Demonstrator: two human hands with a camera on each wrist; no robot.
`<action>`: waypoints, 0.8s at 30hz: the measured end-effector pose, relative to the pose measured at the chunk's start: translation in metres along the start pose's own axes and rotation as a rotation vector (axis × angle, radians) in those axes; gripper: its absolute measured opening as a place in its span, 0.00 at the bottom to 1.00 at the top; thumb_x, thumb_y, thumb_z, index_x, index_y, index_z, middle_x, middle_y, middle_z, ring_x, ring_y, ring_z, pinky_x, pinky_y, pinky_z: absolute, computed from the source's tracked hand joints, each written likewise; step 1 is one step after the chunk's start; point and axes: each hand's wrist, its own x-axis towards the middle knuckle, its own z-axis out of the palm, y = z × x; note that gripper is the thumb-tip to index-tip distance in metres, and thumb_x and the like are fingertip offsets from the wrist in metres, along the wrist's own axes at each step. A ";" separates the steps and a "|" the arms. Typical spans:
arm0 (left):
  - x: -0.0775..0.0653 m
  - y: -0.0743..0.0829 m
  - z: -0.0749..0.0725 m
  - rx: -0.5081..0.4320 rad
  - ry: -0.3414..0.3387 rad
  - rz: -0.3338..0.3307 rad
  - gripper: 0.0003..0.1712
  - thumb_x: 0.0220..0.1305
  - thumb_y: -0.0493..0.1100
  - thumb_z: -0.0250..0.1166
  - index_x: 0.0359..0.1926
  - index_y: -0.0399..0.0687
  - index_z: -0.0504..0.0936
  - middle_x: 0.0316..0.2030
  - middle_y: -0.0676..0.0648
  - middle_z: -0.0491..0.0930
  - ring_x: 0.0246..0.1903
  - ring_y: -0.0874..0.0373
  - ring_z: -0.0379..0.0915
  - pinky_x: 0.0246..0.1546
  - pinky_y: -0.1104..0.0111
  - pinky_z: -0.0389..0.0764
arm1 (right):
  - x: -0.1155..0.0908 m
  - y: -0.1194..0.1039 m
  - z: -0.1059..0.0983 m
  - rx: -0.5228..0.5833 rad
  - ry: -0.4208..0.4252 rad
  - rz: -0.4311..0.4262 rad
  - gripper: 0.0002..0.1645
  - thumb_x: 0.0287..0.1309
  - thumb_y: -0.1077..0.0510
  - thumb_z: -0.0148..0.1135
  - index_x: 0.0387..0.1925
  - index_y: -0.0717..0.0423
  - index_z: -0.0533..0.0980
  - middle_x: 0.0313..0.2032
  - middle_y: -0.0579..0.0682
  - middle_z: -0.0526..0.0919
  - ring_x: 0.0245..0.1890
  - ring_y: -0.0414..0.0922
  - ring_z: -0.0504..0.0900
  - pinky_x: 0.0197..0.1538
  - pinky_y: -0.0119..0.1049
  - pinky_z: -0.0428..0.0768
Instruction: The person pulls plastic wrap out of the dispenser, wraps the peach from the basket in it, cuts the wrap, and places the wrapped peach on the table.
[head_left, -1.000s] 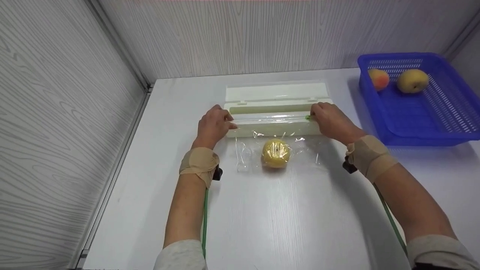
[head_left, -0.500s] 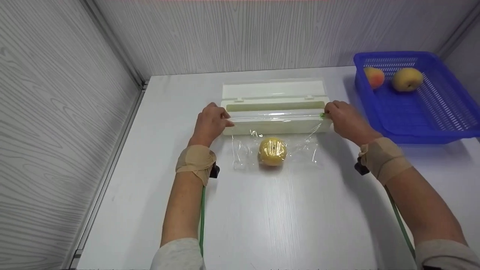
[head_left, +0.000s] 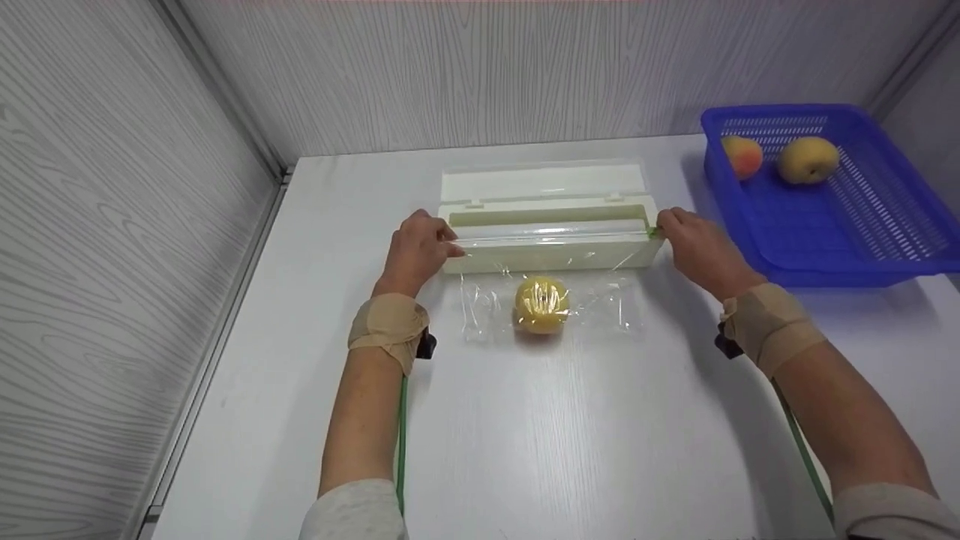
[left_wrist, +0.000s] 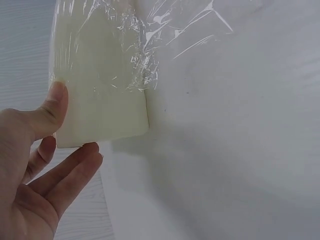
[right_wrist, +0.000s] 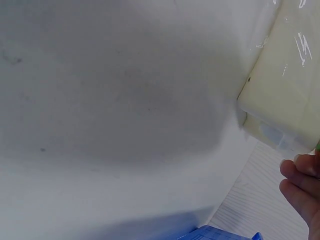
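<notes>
A cream cling film dispenser (head_left: 551,259) lies across the table with its lid (head_left: 544,182) folded back. My left hand (head_left: 415,251) holds its left end. In the left wrist view, the thumb (left_wrist: 58,97) presses the front face while the other fingers lie by the end. My right hand (head_left: 701,251) is at the right end, pinching a small green slider (head_left: 652,232); in the right wrist view its fingertips are partly cut off by the frame. Clear cling film (head_left: 480,307) hangs from the dispenser's front edge over a yellow, round fruit (head_left: 541,306).
To the right stands a blue plastic basket (head_left: 795,251) holding a pear-like yellow fruit (head_left: 808,160) and a peach (head_left: 742,157). Wood-grain panels (head_left: 480,75) rise behind the white table (head_left: 525,450) and along its left side.
My right hand has slid rightward along the dispenser with the green slider, reaching the right end. My left hand has kept its hold on the left end. The fruit still lies beneath the film.
</notes>
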 end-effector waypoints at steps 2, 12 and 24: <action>-0.001 0.000 0.000 0.006 0.001 0.007 0.17 0.55 0.46 0.75 0.41 0.39 0.88 0.37 0.43 0.76 0.37 0.52 0.75 0.39 0.63 0.79 | 0.000 0.000 0.001 0.017 -0.010 0.016 0.10 0.59 0.77 0.51 0.40 0.67 0.70 0.35 0.65 0.80 0.32 0.62 0.80 0.35 0.54 0.79; -0.005 -0.006 0.004 0.062 0.033 0.099 0.19 0.57 0.47 0.72 0.43 0.38 0.85 0.40 0.41 0.75 0.40 0.48 0.78 0.44 0.61 0.82 | -0.004 -0.003 0.008 0.132 -0.005 0.157 0.08 0.62 0.75 0.53 0.41 0.66 0.70 0.33 0.64 0.81 0.31 0.59 0.80 0.36 0.52 0.77; -0.003 -0.007 -0.005 -0.140 -0.186 -0.024 0.23 0.65 0.46 0.68 0.57 0.42 0.75 0.53 0.38 0.68 0.53 0.46 0.71 0.55 0.56 0.75 | -0.006 -0.004 0.005 0.112 -0.007 0.184 0.12 0.60 0.73 0.52 0.46 0.65 0.69 0.26 0.62 0.80 0.24 0.58 0.78 0.28 0.50 0.75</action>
